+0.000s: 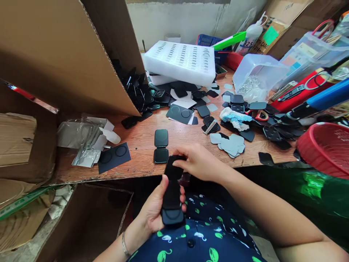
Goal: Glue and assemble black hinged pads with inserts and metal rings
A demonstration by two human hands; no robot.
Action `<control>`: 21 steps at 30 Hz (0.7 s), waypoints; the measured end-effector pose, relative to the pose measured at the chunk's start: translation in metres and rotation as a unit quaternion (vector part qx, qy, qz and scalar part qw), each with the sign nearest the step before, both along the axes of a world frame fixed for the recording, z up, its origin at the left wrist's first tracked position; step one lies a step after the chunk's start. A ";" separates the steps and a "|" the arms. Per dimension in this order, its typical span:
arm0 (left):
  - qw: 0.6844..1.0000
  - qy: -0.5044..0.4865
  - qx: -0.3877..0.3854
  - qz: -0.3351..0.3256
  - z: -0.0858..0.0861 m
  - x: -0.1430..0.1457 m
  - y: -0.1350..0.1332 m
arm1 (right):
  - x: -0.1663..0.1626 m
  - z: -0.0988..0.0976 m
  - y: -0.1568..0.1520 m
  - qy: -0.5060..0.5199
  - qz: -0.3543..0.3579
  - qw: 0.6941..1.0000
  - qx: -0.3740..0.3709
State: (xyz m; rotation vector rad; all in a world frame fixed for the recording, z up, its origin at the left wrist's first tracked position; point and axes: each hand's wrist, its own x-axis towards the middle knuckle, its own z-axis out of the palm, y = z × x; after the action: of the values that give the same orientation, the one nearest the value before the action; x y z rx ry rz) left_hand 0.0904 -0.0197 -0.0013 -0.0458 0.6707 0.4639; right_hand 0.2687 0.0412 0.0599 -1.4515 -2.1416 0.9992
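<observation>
My left hand (156, 207) is wrapped round the lower part of a long black folding pad (172, 193), held upright over my lap. My right hand (197, 162) pinches the pad's top panel from the right, fingers closed on it. Just beyond, on the wooden table (141, 140), lies a second black folding piece (161, 146) of two square panels. A black card with two circles (113, 157) lies to its left, beside crumpled plastic bags (83, 140).
A tilted cardboard box (68, 54) spills black parts at the left. White foam trays (181, 62) stand at the back. Grey and black square pieces (230, 143), scissors (259, 115), a clear bin (256, 74) and a red basket (325, 149) crowd the right side.
</observation>
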 end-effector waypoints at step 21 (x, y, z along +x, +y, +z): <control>0.979 0.120 0.007 0.166 0.019 -0.029 0.047 | -0.022 -0.015 0.144 -0.111 0.040 0.989 -0.094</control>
State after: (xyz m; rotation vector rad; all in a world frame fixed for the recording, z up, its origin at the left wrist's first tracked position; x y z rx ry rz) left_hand 0.0618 0.0275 0.0178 -0.0906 0.9028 0.8053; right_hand 0.2464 0.1851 0.0449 -1.6447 -2.3315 1.1422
